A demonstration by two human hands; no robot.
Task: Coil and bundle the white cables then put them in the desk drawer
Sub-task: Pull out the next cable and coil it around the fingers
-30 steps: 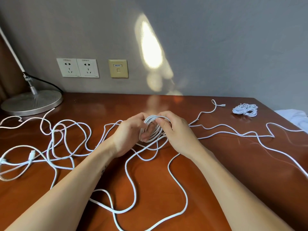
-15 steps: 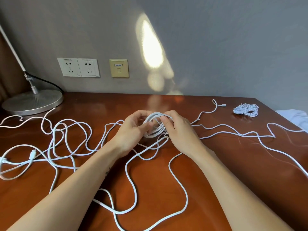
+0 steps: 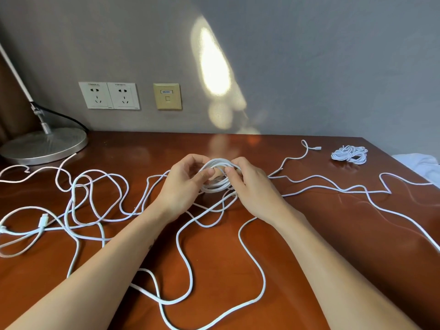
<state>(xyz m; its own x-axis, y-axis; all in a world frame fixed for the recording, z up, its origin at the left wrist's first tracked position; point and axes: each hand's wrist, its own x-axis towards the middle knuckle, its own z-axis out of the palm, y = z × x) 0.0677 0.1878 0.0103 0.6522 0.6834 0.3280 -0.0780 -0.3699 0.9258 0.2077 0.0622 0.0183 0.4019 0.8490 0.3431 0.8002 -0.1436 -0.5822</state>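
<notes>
Far left, back corner of the glossy reddish-brown wooden desk [image 3: 309,246]: round brushed-silver metal lamp base [image 3: 45,145]. Thin white lamp arm [image 3: 14,69] slants up out of view. Black cord [image 3: 69,119] trails behind the base.

Grey wall [image 3: 321,67] above: white double power socket plate [image 3: 109,95], then a beige square data port plate [image 3: 167,96]. A pale patch of light [image 3: 215,65] sits right of both.

Left half of desk: loose white cables [image 3: 74,198] lie flat in overlapping loops, tangled. One white plug end [image 3: 44,220] shows near the left edge. Strands pass under the left forearm toward the middle.

Centre: left hand [image 3: 181,189] has its fingers curled over the far side of a small coil of white cable [image 3: 217,161] and its thumb pressed on the near side, clamped on it. Right hand [image 3: 253,186] mirrors this, thumb and fingers pinching the coil's right side. The thumbs nearly meet. The coil is held on edge, low over the wood; cannot tell whether its lower rim touches the desk. Loose cable drops from it into wide loops lying between the forearms.

Right half: long white cable strands [image 3: 345,190] snake toward the right edge. One ends in a small white connector [image 3: 317,147] near the back. Just beyond it, a tied bundle of white cable [image 3: 349,155] lies alone at the back right corner, well apart from the hands. Crumpled white cloth [image 3: 421,163] shows past the desk's right edge.
</notes>
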